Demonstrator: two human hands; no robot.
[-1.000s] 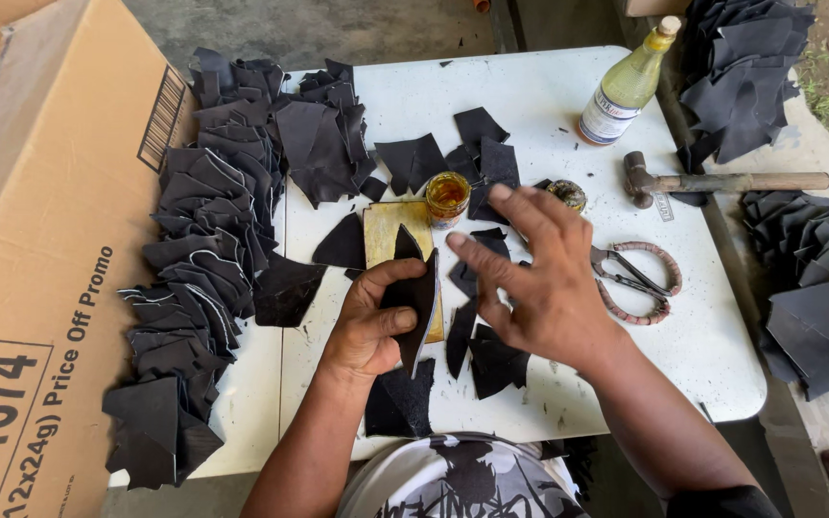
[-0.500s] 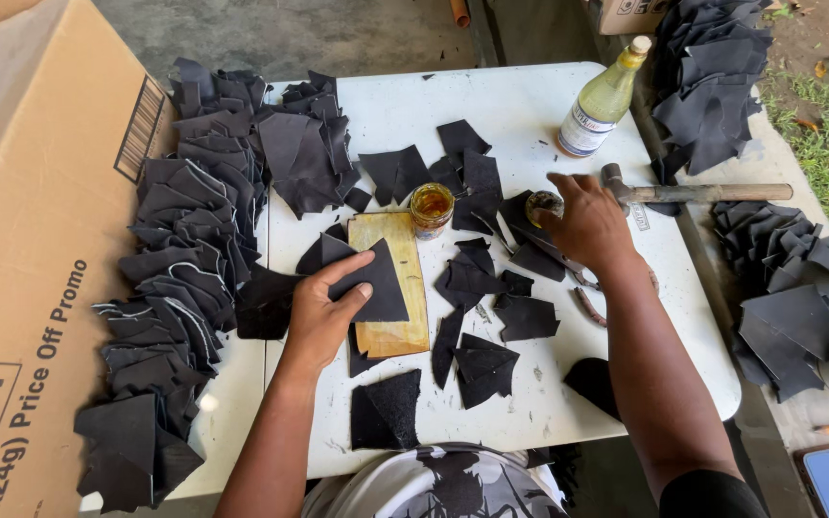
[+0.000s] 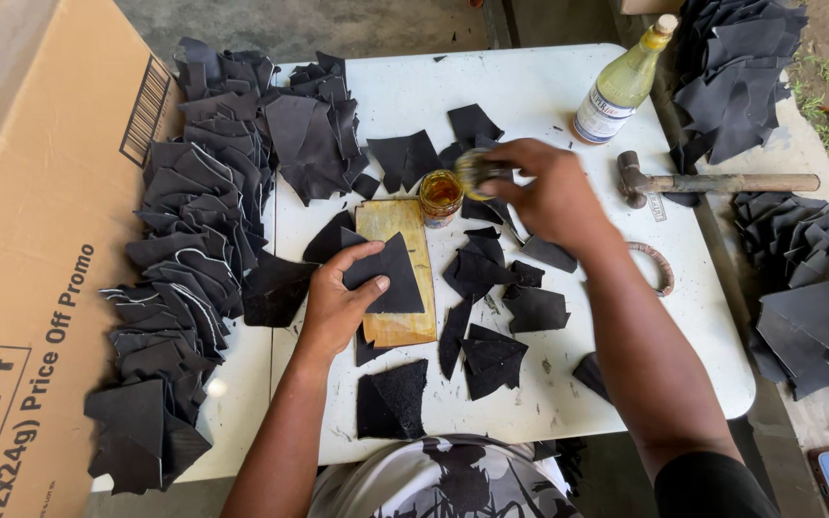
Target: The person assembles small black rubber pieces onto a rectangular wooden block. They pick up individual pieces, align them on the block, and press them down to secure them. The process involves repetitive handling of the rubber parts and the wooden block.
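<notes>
From the head camera, the left hand (image 3: 336, 305) lies flat with its fingers spread, pressing a black triangular piece (image 3: 390, 275) onto a small wooden board (image 3: 403, 326) near the middle of the white table (image 3: 530, 86). The right hand (image 3: 551, 192) is closed around a small round brush or dauber (image 3: 477, 171), held just beside an open jar of amber glue (image 3: 440, 193) that stands at the top end of the board. Loose black pieces (image 3: 491, 317) lie scattered around the board. A long overlapping row of black pieces (image 3: 184, 278) runs down the left edge of the table, beside a cardboard box (image 3: 21, 240). A bottle (image 3: 623, 84) and a hammer (image 3: 712, 182) lie at the far right, with more black pieces (image 3: 808, 288) past the table's edge.
</notes>
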